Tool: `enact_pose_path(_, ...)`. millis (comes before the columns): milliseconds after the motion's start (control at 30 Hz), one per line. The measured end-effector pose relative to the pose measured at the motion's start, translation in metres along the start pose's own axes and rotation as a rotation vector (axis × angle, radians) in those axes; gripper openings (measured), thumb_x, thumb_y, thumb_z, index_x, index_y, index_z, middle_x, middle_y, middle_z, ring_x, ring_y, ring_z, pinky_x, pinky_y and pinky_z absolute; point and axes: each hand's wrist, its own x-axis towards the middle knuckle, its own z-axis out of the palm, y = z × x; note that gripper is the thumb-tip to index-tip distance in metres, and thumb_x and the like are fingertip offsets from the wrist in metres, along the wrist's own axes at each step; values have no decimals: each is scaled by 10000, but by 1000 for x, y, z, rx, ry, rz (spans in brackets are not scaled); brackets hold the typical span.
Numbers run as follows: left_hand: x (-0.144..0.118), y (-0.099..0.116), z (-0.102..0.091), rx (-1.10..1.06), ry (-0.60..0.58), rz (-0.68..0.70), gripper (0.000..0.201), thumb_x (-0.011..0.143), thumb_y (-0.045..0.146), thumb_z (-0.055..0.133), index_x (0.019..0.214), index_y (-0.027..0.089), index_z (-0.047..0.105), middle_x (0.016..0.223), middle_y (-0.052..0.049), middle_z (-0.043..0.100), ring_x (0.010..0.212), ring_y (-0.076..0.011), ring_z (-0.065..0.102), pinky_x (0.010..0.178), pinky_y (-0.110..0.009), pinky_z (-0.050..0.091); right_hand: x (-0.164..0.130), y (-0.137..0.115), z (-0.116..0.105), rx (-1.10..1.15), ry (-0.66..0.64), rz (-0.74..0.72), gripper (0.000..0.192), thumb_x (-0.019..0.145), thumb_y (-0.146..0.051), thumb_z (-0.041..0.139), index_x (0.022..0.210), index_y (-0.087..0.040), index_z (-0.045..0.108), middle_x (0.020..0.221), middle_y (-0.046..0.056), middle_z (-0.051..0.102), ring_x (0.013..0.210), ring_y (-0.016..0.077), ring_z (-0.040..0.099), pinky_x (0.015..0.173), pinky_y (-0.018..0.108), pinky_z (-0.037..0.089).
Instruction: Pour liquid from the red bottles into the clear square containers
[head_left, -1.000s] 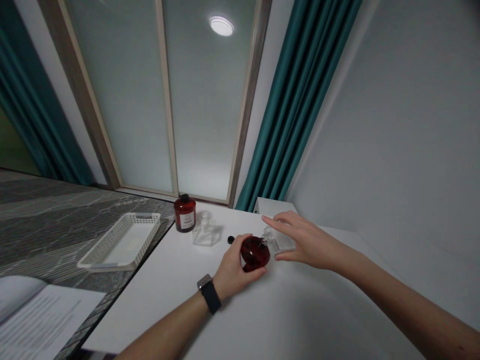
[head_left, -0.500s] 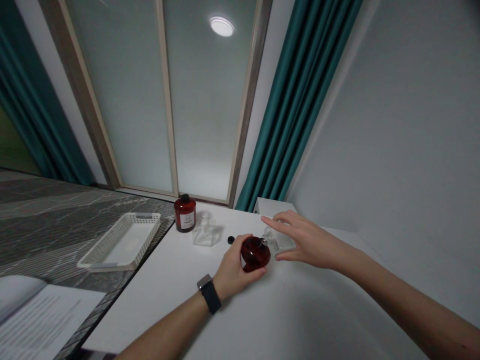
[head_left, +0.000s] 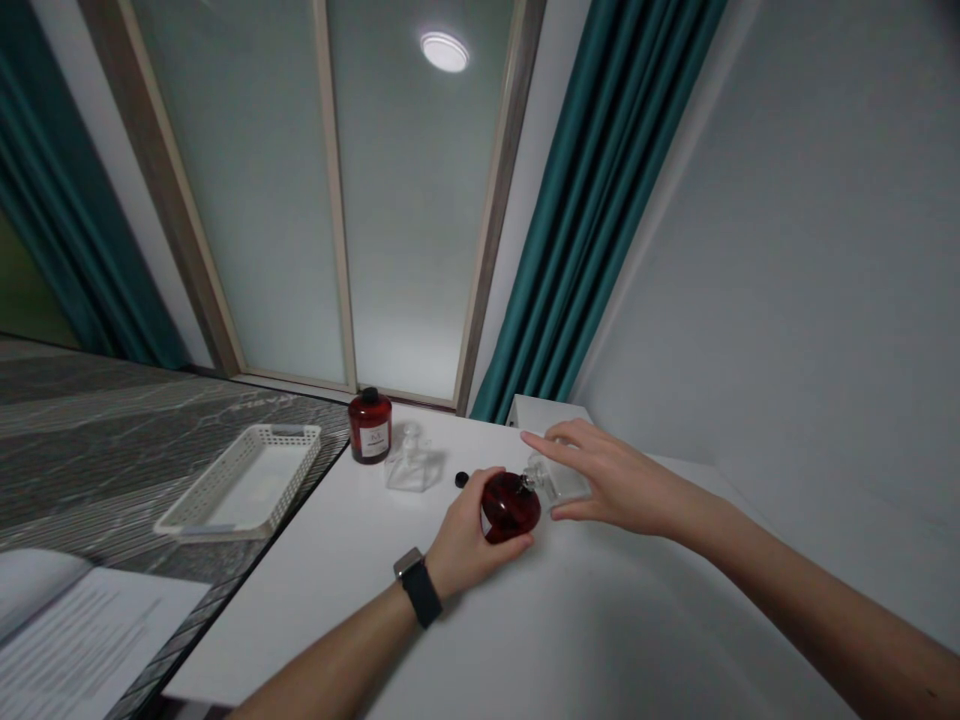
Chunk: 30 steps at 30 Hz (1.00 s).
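My left hand (head_left: 469,540) is wrapped round a dark red bottle (head_left: 511,508), tilted to the right. The bottle's mouth meets the neck of a clear square glass bottle (head_left: 564,484). Around that clear bottle curls my right hand (head_left: 611,480), its thumb on the near side and the index finger stretched out above. Part of the clear bottle is hidden behind the right hand. Just left of the red bottle lies a small black cap (head_left: 462,480). Whether liquid is flowing between the two bottles I cannot tell.
A second clear glass bottle (head_left: 409,465) and a capped red bottle (head_left: 370,428) with a white label stand at the back left of the white table (head_left: 315,590). Further left are a white basket (head_left: 210,538) and an open booklet (head_left: 97,640). A white box (head_left: 547,411) stands behind my right hand.
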Motion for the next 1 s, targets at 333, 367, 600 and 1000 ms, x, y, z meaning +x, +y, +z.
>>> enact_pose_path(333,1,2,-1,-15,-1,10,660,700,233,786,1272,198,458,1254,-104,589,1134,-283,593,1010,-461,465,1,-1,-1,-29,-23,1,888,773,-379,799,1522,-314,328,1269,117,576,1155,292,550,977,482,495)
enact_pose_path(367,1,2,-1,-18,0,11,659,700,232,786,1272,200,459,1255,-102,589,1133,-282,594,1009,-458,466,1,-1,-2,-30,-24,-1,888,771,-378,801,1521,-311,332,1265,118,577,1152,293,551,975,481,496)
enact_pose_path(600,0,1,0,-18,-1,1,678,697,239,791,1281,196,449,1257,-102,581,1140,-279,588,1015,-443,461,1,0,-1,-34,-8,-22,890,762,-362,812,1516,-296,344,1263,124,580,1148,290,553,973,483,497)
enact_pose_path(1000,0,0,0,-28,-6,7,690,700,227,795,1291,210,439,1272,-96,568,1148,-281,581,1018,-456,452,2,-1,-3,-59,-1,-44,897,745,-341,828,1510,-254,366,1257,138,590,1142,294,557,971,481,501)
